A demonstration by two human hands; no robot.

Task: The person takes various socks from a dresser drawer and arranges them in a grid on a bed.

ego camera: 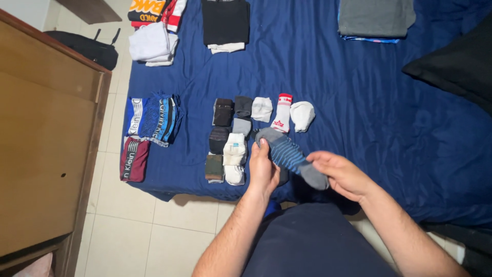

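Observation:
A grey sock with blue stripes [287,152] is stretched between both hands above the near edge of a bed with a dark blue sheet [359,113]. My left hand [262,172] grips its cuff end. My right hand [341,174] pinches its grey toe end. Just beyond the hands, several folded sock pairs lie in rows on the sheet: a black one [223,112], a white one [262,109], a white and red one [282,114] and a white bundle [234,156].
Folded underwear [154,119] and a maroon pair [134,160] lie at the bed's left edge. Folded shirts [225,23], white clothes [152,45] and a grey garment [376,18] sit farther back. A wooden cabinet [46,138] stands left, across tiled floor [154,231]. A black pillow [456,66] rests right.

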